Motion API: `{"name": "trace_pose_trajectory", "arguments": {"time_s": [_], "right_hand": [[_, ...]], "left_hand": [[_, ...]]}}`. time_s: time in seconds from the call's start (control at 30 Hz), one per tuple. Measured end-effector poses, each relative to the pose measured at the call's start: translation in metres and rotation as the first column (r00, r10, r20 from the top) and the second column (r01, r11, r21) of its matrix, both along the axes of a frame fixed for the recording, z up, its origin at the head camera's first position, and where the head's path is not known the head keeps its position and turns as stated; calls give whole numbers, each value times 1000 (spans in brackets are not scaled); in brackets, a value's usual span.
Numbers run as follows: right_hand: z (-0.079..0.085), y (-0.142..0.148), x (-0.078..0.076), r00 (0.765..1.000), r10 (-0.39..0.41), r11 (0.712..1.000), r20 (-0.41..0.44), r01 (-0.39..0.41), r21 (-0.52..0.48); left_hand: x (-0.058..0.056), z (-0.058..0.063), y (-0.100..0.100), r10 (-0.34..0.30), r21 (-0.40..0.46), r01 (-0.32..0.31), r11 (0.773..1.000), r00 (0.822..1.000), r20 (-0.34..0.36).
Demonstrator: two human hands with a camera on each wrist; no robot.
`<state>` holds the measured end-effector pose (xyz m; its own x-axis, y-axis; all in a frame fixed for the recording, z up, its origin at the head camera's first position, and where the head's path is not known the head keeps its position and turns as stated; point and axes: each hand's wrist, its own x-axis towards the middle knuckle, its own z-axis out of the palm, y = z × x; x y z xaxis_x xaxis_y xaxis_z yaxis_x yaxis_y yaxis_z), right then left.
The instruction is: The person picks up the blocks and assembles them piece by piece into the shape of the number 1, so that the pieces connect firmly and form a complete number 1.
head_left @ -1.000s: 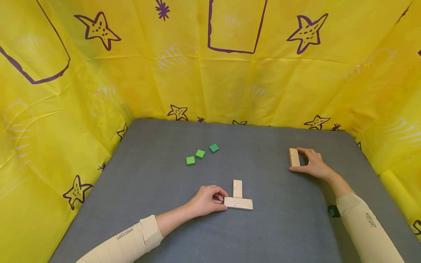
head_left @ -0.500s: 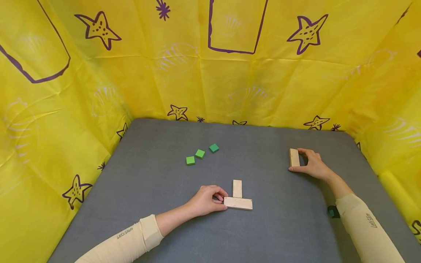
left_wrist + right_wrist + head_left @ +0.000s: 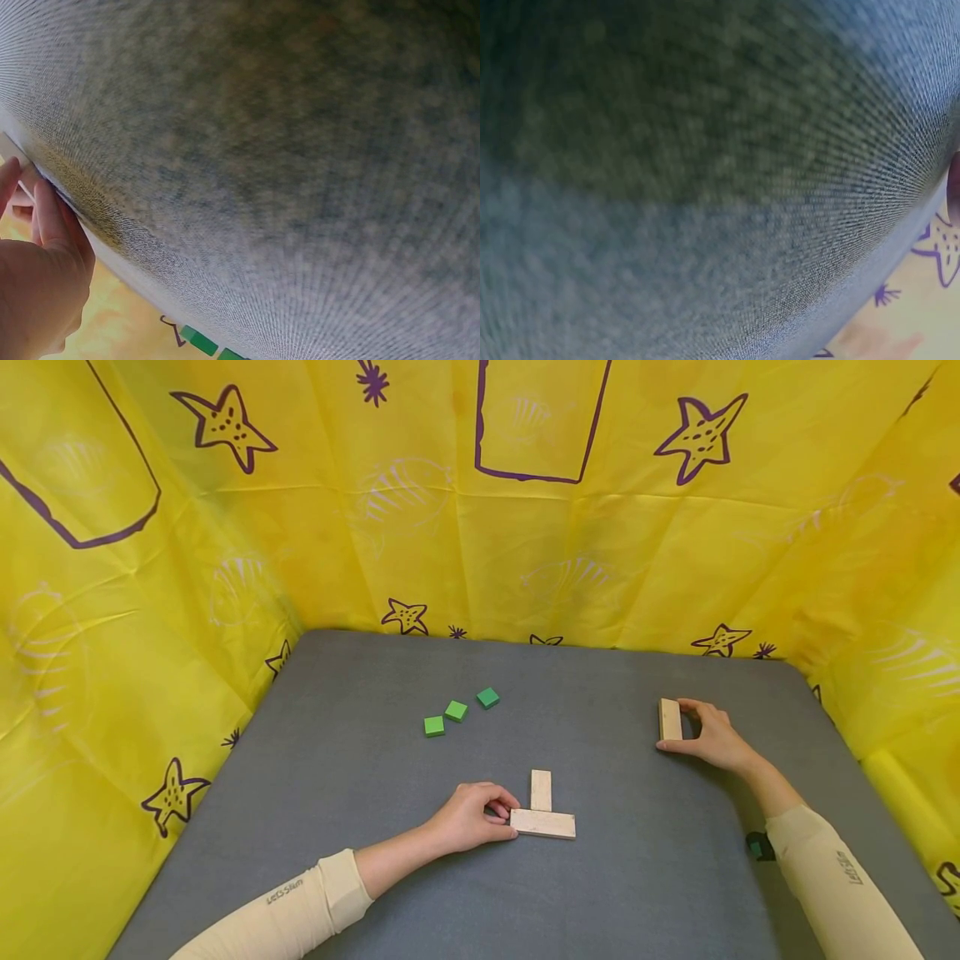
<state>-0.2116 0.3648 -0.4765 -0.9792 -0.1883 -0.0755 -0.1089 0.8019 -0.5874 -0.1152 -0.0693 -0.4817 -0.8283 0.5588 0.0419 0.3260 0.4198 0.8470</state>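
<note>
In the head view, my left hand (image 3: pixel 468 818) holds the left end of a pale wooden block (image 3: pixel 543 824), thumb at the near corner and index finger at the far one. A second wooden block (image 3: pixel 541 790) stands against that block's far side, so the two form an upside-down T. The left wrist view shows the left hand (image 3: pixel 45 262) with its fingertips at the block's end (image 3: pixel 26 166). Farther right, my right hand (image 3: pixel 712 735) grips a third wooden block (image 3: pixel 670 720) between thumb and fingers at its two ends. Only a fingertip (image 3: pixel 954 187) shows in the right wrist view.
Three small green tiles (image 3: pixel 456 711) lie in a slanted row on the grey table (image 3: pixel 360 718), beyond the left hand. Yellow cloth (image 3: pixel 450 552) with purple starfish drawings surrounds the table at the back and sides. A small dark object (image 3: pixel 760 846) shows beside the right sleeve.
Almost nothing differs. Both hands stay at their blocks; the right hand and its block shift very slightly to the left.
</note>
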Motion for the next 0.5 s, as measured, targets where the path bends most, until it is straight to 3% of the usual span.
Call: {"name": "trace_pose_trajectory", "arguments": {"time_s": [0.5], "right_hand": [[4, -5, 4, 999, -15, 999, 33, 16, -45]], "left_hand": [[0, -1, 0, 2, -19, -2, 1000, 1000, -7]]}}
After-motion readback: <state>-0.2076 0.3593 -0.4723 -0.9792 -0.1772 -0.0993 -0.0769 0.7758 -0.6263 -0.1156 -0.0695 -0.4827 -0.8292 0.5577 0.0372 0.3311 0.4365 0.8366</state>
